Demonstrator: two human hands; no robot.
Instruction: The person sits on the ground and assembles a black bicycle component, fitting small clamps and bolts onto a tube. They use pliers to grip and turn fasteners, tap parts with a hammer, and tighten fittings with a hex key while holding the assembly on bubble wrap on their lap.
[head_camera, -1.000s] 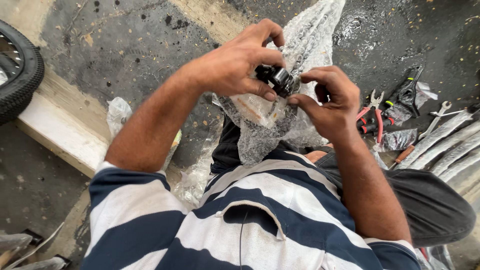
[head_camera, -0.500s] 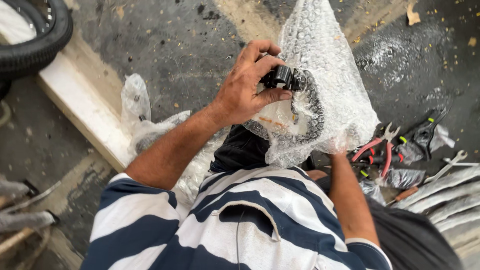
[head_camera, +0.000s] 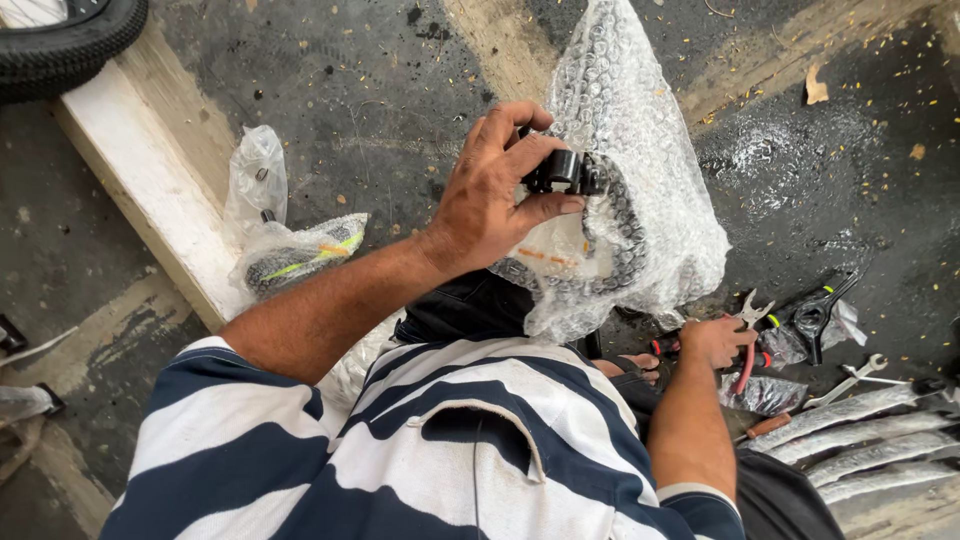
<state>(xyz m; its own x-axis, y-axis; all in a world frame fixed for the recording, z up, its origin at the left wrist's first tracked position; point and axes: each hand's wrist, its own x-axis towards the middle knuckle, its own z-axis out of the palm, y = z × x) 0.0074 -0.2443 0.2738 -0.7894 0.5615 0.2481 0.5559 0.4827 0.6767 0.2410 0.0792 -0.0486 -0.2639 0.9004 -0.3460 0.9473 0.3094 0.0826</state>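
My left hand (head_camera: 490, 195) pinches a small black plastic part (head_camera: 563, 171) between thumb and fingers; its long axis runs roughly left-right, poking toward the crinkled, glossy bubble wrap (head_camera: 640, 150) that sheathes the curved piece it sits on. My right hand (head_camera: 715, 340) rests closed over red-handled pliers (head_camera: 745, 350) on the wet, speckled concrete floor (head_camera: 380, 90).
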